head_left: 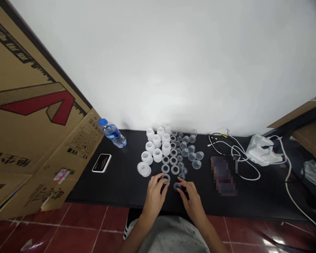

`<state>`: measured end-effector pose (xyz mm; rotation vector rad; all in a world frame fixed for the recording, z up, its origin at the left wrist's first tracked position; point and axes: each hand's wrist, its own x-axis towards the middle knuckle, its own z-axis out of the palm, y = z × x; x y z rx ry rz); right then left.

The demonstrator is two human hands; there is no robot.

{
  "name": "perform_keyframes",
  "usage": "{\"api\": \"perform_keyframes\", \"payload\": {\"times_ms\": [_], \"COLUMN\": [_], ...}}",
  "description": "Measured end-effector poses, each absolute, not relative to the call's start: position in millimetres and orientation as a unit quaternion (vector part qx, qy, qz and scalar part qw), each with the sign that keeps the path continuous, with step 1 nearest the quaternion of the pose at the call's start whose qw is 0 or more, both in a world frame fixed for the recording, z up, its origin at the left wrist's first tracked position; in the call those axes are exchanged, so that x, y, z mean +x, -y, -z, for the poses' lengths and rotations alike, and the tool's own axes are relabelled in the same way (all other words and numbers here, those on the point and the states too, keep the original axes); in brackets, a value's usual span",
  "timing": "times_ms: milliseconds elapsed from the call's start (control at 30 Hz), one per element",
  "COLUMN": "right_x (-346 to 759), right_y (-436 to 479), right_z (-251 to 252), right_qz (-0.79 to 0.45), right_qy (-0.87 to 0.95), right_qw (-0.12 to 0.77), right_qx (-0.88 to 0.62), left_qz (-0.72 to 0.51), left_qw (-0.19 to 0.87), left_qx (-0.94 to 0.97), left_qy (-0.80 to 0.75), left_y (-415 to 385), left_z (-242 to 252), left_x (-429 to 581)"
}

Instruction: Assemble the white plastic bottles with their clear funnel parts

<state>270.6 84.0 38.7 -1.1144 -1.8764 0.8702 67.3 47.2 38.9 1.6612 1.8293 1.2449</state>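
Observation:
My left hand [156,191] pinches a translucent ring [166,178] near the front of the black table. To its right, my right hand [189,196] has thumb and fingers around a small clear cap [176,186]. Beyond the hands lie more rings [175,169] in two columns, and beside them a column of small clear caps [180,165]. White round-bodied jars [157,155] stand in rows on the left. Clear domed covers [196,164] sit on the right. By my left hand, stacked white pieces [144,169] lean to one side.
A water bottle [112,133] and a white-framed device [101,163] are on the left, beside a large cardboard box [37,116]. On the right lie a blurred dark rectangular object [223,175], white cables [249,178] and a white power strip [262,150]. A white wall [173,63] rises behind.

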Motion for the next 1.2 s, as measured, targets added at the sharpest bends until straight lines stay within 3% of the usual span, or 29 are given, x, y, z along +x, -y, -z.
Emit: {"api": "perform_keyframes", "payload": {"times_ms": [167, 333, 567, 900, 1200], "right_x": [267, 261, 237, 225, 235], "right_y": [-87, -85, -90, -95, -100], "right_z": [-41, -50, -58, -70, -61], "right_qz": [-0.346, -0.437, -0.634, -0.723, -0.633], "right_qy": [0.708, 0.657, 0.497, 0.431, 0.546], "right_qw": [0.39, 0.394, 0.385, 0.361, 0.333], "right_qx": [-0.477, -0.471, -0.45, -0.402, -0.437], "left_qz": [-0.552, -0.592, -0.601, -0.584, -0.546], "left_qw": [0.343, 0.441, 0.473, 0.473, 0.447], "left_qx": [0.489, 0.377, 0.338, 0.376, 0.443], "left_qy": [-0.582, -0.559, -0.548, -0.542, -0.552], "left_y": [-50, -49, -53, -55, -52], "left_z": [-38, -38, -39, -42, -43], "left_x": [73, 70, 65, 64, 66]}}
